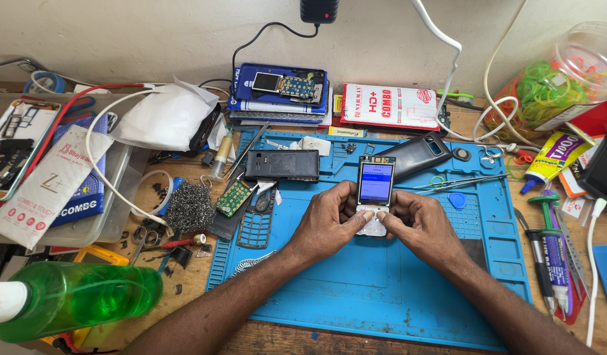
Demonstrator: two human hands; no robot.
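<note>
Left hand and right hand have fingers clamped on an opened phone with lit screen, mid blue mat. Far behind, a red-and-white flat package; left, a white sachet.

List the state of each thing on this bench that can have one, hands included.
Left hand: gripping the bare phone's lower left edge.
Right hand: gripping its lower right edge.
Bare phone: casing off, screen lit.
Black phone body: lying flat on the blue mat.
Green bottle: on its side.
Clear jar: tipped over, rubber bands inside.
Glue tube: capped.
</note>
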